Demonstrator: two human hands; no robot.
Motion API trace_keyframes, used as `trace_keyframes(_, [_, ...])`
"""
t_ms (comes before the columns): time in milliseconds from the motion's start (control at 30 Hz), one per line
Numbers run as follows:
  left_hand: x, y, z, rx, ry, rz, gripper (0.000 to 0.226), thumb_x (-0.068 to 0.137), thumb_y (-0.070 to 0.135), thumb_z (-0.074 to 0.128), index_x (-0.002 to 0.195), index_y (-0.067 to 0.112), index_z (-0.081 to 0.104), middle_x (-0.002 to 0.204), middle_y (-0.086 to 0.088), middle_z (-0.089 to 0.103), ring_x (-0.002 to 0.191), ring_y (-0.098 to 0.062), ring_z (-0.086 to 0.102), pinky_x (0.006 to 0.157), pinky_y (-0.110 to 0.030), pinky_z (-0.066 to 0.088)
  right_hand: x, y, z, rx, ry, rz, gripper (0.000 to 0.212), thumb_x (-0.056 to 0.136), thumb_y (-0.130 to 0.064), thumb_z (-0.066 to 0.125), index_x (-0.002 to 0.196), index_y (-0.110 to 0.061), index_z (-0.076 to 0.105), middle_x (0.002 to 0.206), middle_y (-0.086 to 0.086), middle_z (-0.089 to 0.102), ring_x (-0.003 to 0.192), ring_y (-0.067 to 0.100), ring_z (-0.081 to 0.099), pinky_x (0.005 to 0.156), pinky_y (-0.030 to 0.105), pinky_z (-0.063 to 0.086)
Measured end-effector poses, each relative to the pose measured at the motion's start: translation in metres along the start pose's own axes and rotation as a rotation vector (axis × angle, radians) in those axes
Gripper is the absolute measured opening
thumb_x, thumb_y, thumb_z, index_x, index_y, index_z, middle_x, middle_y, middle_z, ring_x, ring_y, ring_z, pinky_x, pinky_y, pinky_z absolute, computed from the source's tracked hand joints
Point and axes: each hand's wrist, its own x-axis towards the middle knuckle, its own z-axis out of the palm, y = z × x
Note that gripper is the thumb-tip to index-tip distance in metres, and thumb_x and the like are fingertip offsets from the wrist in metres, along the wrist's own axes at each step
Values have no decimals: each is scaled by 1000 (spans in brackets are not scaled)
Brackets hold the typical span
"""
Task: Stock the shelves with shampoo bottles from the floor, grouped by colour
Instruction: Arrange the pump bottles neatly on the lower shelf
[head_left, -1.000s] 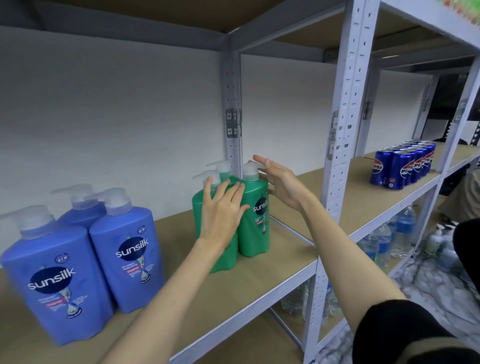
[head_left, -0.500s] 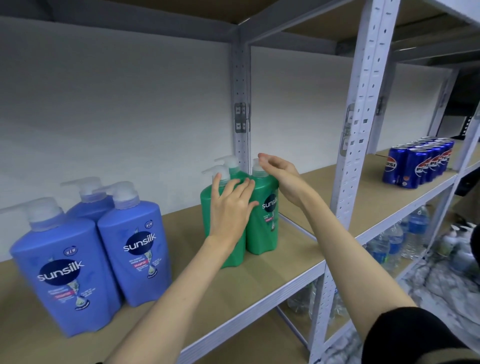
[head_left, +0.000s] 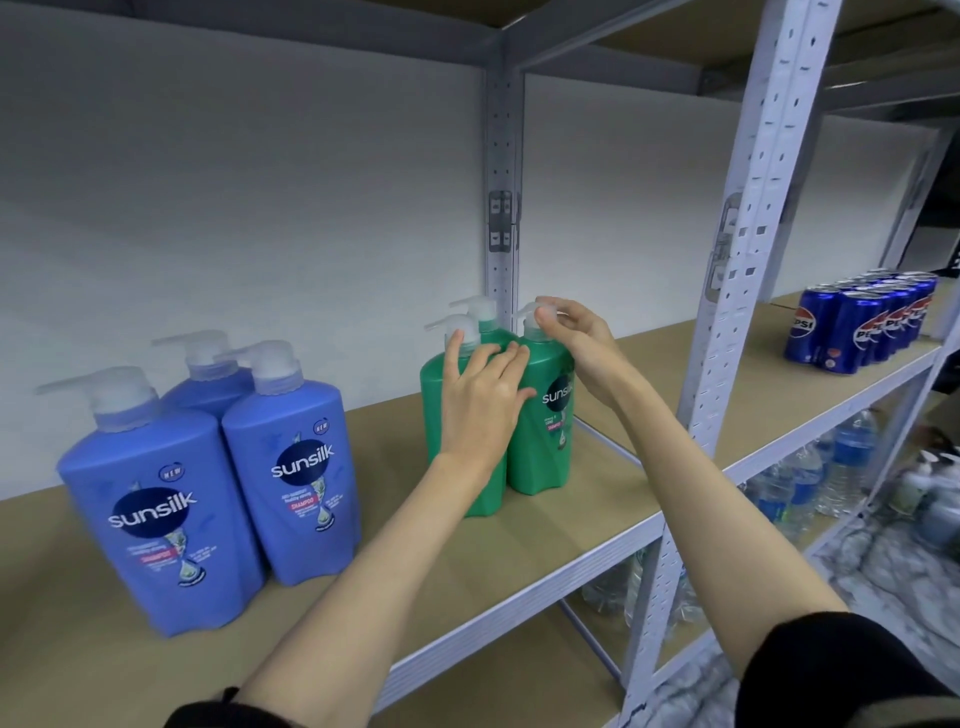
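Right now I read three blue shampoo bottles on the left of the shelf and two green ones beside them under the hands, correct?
Not quite: the head view shows three green shampoo bottles, not two; a third pump stands behind the front pair. The three blue shampoo bottles are on the left of the shelf, and the left hand and right hand are on the green group.

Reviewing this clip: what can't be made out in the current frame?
- Front-left green bottle: label hidden by the left hand, head view.
- Rear green bottle: body hidden behind the other two.
- Rear blue bottle: label hidden by the front pair.
- Floor bottles: blurred, colours unclear.
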Motion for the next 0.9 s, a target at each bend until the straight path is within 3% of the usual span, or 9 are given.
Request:
trace_keyframes(267, [0, 0, 0, 8, -4, -7, 49, 60, 33, 82, 103, 13, 70, 99, 3, 72, 93, -16, 66, 106, -44, 20, -3, -2, 2, -12, 20, -28, 27, 87, -26, 62, 110, -13, 61, 99, 2, 65, 96, 18, 60, 79, 24, 50])
trace_keyframes(667, [0, 1, -1, -1, -9, -20, 49, 60, 33, 82, 103, 13, 70, 99, 2, 72, 94, -16, 66, 106, -43, 19, -3, -3, 6, 6, 110, -16, 30, 80, -23, 70, 105, -9, 61, 96, 4, 67, 89, 18, 64, 83, 33, 53])
trace_keyframes(800, [0, -1, -3, 19, -36, 7, 52, 61, 36, 82, 106, 14, 68, 102, 3, 72, 97, -15, 66, 106, -44, 19, -6, -5, 7, -12, 113, -33, 27, 82, -23, 68, 105, -11, 62, 93, 0, 67, 89, 16, 63, 82, 30, 53])
trace_keyframes(900, [-1, -5, -10, 56, -59, 90, 61, 60, 39, 82, 112, 13, 65, 111, 2, 69, 107, -16, 62, 107, -47, 29, -10, -6, 9, -88, 124, -71, 27, 84, -25, 65, 107, -11, 61, 101, 0, 65, 98, 15, 60, 87, 25, 49])
